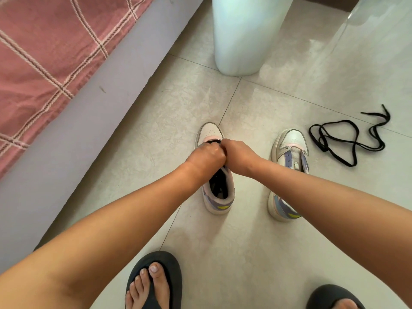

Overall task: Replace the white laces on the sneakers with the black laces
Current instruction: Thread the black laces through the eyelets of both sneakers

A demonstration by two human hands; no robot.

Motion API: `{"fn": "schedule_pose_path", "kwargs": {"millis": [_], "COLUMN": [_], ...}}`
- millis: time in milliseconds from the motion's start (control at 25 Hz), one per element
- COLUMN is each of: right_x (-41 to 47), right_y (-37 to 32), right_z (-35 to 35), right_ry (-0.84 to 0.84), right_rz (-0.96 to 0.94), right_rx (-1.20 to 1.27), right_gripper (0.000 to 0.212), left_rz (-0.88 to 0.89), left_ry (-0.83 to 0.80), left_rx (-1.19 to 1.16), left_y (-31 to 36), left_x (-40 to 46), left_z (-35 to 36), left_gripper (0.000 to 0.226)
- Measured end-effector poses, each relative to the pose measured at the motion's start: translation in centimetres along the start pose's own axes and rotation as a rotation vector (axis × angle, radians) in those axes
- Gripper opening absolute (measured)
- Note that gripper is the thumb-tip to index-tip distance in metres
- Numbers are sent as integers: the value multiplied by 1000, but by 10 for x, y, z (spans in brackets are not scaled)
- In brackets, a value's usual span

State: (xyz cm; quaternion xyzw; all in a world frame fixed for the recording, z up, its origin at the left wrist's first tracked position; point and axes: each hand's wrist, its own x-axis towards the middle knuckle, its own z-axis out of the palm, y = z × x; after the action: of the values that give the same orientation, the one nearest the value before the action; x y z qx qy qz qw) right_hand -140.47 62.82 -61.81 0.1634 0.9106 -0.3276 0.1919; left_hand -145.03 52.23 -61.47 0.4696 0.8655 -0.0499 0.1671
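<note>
Hands meet over the left sneaker (217,192) on the tiled floor (245,241). Left hand (206,156) and right hand (238,155) touch, both with fingers curled around a black lace (213,142) at the lower eyelets just behind the toe cap. Right sneaker (289,150) stands nearby, unlaced, apart from either hand. Second black lace (347,139) lies loose on the floor just beside that sneaker's toe.

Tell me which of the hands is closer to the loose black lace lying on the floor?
The right hand. It works at the left sneaker, with the unlaced sneaker between it and the black lace. The left hand is beside it, farther away.
</note>
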Motion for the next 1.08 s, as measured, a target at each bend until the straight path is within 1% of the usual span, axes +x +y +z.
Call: {"fn": "schedule_pose_path", "kwargs": {"millis": [40, 80, 120, 160, 240, 280, 360, 400, 480, 520, 560, 640, 680, 720, 800, 840, 920, 1000, 1040, 1080], "right_x": [-1, -3, -4, -6, -7, -6, -7, -9, -20, -27, -32, -33, -30, -28, -27, -29, -36, -35, -32, -30], "right_y": [1, 1, 1, 1, 0, -1, -1, 2, 11, 14, 14, 13, 12, 12, 20, 24, 29, 25, 24, 25], "right_z": [2, 3, 5, 7, 13, 15, 16, 13, 10, 11, 15, 30, 36, 39, 36, 34, 33, 38, 39, 40], "right_ry": [26, 55, 80, 101, 111, 111, 122, 118, 108, 92, 74, 59, 70, 88, 126, 121, 73, 55, 66, 78], "right_rz": [0, 5, 11, 15, 7, -10, -50, -64, -93, -103, -107, -119, -121, -124, -184, -218, -211, -153, -125, -143], "right_rx": [-9, 0, 6, -7, -115, -177, -200, -150, -51, -66, -132, -279, -303, -319, -424, -505, -603, -509, -462, -473], "right_gripper": [7, 11, 13, 15, 16, 16, 16, 18, 25, 28, 31, 34, 33, 31, 25, 21, 16, 11, 11, 16], "left_rz": [-3, -46, -105, -149, -228, -263, -370, -418, -423, -400, -381, -363, -355, -356, -363, -342, -247, -198, -186, -170], "left_ry": [25, 56, 98, 132, 159, 175, 198, 193, 170, 139, 93, 3, -20, -23, 9, 27, 42, 45, 45, 44], "left_rx": [-19, -104, -233, -393, -698, -790, -868, -877, -795, -708, -601, -405, -352, -352, -433, -461, -416, -362, -344, -320], "left_y": [-3, -8, -12, -13, -9, -6, -4, -4, -2, 1, 4, 12, 14, 13, 4, -1, -11, -17, -19, -20], "left_x": [-1, -5, -11, -19, -36, -43, -46, -46, -44, -42, -41, -35, -33, -31, -31, -36, -45, -51, -51, -50], "left_z": [3, 6, 10, 16, 27, 30, 34, 33, 31, 30, 30, 29, 29, 28, 28, 30, 38, 45, 49, 52], "left_gripper": [29, 23, 20, 22, 26, 27, 27, 26, 31, 34, 36, 35, 34, 33, 29, 29, 37, 47, 51, 54]}}
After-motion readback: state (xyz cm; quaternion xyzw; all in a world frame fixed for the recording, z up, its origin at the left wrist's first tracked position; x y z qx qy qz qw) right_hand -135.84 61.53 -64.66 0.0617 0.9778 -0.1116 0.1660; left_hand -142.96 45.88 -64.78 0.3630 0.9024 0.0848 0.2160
